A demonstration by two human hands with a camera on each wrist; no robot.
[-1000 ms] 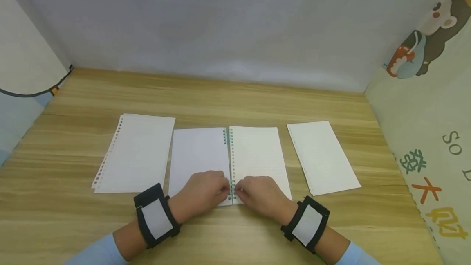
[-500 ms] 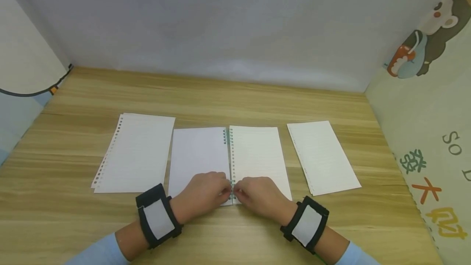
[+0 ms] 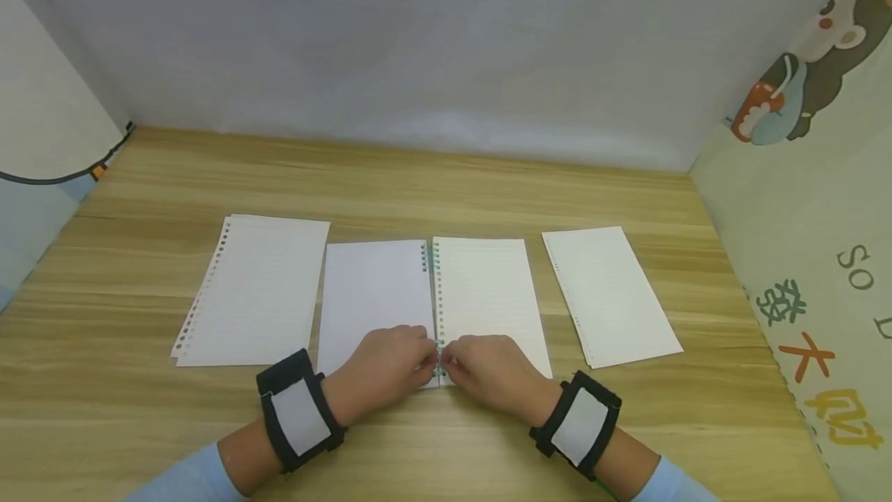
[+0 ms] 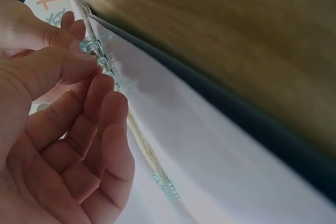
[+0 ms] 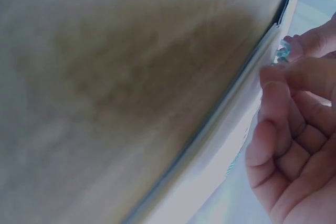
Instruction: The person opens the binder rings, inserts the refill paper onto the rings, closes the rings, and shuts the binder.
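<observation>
An open loose-leaf notebook [image 3: 481, 285] lies in the middle of the table in the head view, its left page [image 3: 376, 285] blank and its right page ruled. Translucent green binder rings run along its spine. My left hand [image 3: 386, 359] and right hand [image 3: 496, 366] meet at the spine's lower end, thumbs and fingers pinching the lower binder rings [image 4: 90, 44] from either side. The left wrist view shows those rings standing up at the left thumb tip; the right wrist view shows a ring [image 5: 284, 50] by the fingertips. Fingers partly cover them.
Loose hole-punched sheets [image 3: 261, 293] lie left of the notebook, slightly fanned. Another small stack of ruled sheets [image 3: 613, 297] lies to the right. The wooden table [image 3: 418, 184] backs onto a pale wall [image 3: 418, 45], with a decorated panel [image 3: 801, 254] along the right side.
The hands have drawn very slightly closer together at the lower rings since a second ago. The notebook and loose sheets stay where they were.
</observation>
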